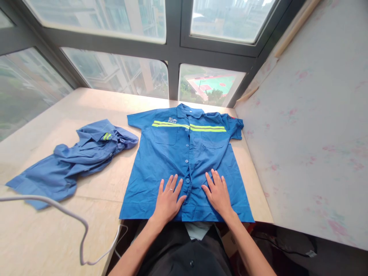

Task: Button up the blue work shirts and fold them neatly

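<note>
A blue short-sleeved work shirt lies spread flat, front side up, its collar toward the window and its hem along the near table edge. Yellow-green reflective stripes cross its chest, and buttons run down the middle. My left hand rests flat on the lower front, left of the button line, fingers spread, a ring on one finger. On the other side of the buttons, my right hand also lies flat on the cloth with its fingers apart. The sleeve on the right is somewhat bunched.
Left of the shirt lies a crumpled blue garment with a yellow-green patch. A grey cable loops over the near left of the pale wooden table. Framed windows stand behind, and a floral-patterned wall closes the right side.
</note>
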Motion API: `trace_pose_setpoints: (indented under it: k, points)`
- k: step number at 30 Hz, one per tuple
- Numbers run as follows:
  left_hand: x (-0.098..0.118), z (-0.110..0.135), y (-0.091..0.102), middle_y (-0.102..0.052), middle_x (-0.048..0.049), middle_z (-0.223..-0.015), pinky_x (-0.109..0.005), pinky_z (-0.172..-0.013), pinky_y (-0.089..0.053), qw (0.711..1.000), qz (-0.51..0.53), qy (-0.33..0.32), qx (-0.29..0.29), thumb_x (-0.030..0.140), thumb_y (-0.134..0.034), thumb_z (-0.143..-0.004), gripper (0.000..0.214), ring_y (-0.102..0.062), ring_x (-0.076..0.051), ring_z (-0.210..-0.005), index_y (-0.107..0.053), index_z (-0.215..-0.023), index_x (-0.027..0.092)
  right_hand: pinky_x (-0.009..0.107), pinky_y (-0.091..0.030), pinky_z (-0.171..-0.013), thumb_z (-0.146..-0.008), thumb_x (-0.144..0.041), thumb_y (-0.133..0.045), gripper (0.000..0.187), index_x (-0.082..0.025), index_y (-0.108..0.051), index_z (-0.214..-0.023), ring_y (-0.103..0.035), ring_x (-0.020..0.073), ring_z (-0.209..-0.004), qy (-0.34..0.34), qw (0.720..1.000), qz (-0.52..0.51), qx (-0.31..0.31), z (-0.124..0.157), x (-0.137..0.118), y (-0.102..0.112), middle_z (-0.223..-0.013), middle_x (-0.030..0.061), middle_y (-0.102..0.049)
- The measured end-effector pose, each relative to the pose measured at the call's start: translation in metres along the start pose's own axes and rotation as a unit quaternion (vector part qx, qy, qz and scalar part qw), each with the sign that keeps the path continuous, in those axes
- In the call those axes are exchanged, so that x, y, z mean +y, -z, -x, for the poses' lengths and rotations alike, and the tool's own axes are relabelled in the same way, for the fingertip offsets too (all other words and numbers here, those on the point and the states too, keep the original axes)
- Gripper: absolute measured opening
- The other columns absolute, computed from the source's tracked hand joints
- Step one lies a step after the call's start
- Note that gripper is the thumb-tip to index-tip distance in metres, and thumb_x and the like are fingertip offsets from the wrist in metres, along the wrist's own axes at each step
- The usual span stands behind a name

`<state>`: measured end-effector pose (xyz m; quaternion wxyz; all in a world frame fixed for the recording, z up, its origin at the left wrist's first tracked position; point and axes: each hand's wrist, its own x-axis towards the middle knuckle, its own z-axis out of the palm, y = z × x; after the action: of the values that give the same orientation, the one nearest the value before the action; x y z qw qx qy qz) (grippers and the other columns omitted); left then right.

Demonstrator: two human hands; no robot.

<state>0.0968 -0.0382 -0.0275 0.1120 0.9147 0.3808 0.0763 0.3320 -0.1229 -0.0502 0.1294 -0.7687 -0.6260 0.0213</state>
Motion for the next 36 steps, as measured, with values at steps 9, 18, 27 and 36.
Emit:
trace_pose_setpoints:
  k: [9, 18, 27, 36]
  points:
    - [-0.026, 0.021, -0.004, -0.041, -0.0134, -0.152, -0.053, -0.116, -0.028, 0.997, -0.011, 0.056, 0.054, 0.048, -0.04, -0.098, 0.056, -0.037, -0.031, -0.141, -0.047, -0.144, 0.017, 0.054, -0.026, -0.113, -0.099, -0.05, -0.036, 0.057, -0.018, -0.045, -0.146, -0.031, 0.0338, -0.142, -0.022, 0.999, 0.027, 0.008, 0.013, 0.008, 0.0, -0.154, 0.0173, -0.037]
    - [-0.051, -0.029, 0.022, -0.051, -0.0179, -0.144, -0.048, -0.112, -0.037, 0.987, 0.043, 0.093, 0.122, 0.041, -0.041, -0.098, 0.05, -0.043, -0.03, -0.137, -0.053, -0.137, 0.013, 0.05, -0.038, -0.104, -0.099, -0.041, -0.04, 0.044, -0.017, -0.061, -0.128, -0.052, 0.0305, -0.122, -0.033, 0.992, -0.094, 0.075, -0.044, -0.023, 0.025, -0.131, 0.0167, -0.058]
    - [-0.078, -0.037, 0.004, -0.039, -0.0179, -0.152, -0.055, -0.116, -0.028, 0.992, -0.041, 0.084, 0.085, 0.044, -0.047, -0.095, 0.056, -0.032, -0.034, -0.144, -0.048, -0.143, 0.015, 0.055, -0.022, -0.115, -0.097, -0.028, -0.047, 0.045, -0.028, -0.05, -0.142, -0.033, 0.0269, -0.143, 0.158, 0.98, -0.076, -0.091, -0.132, -0.083, 0.01, -0.153, 0.0089, -0.041]
    - [-0.083, -0.008, 0.006, -0.039, -0.0187, -0.152, -0.06, -0.116, -0.021, 0.978, -0.07, 0.161, 0.115, 0.052, -0.045, -0.093, 0.062, -0.034, -0.036, -0.142, -0.048, -0.143, 0.016, 0.054, -0.017, -0.118, -0.099, -0.049, -0.041, 0.057, -0.027, -0.036, -0.151, -0.022, 0.0262, -0.148, 0.184, 0.975, -0.008, -0.123, -0.151, -0.049, -0.016, -0.16, 0.0092, -0.026]
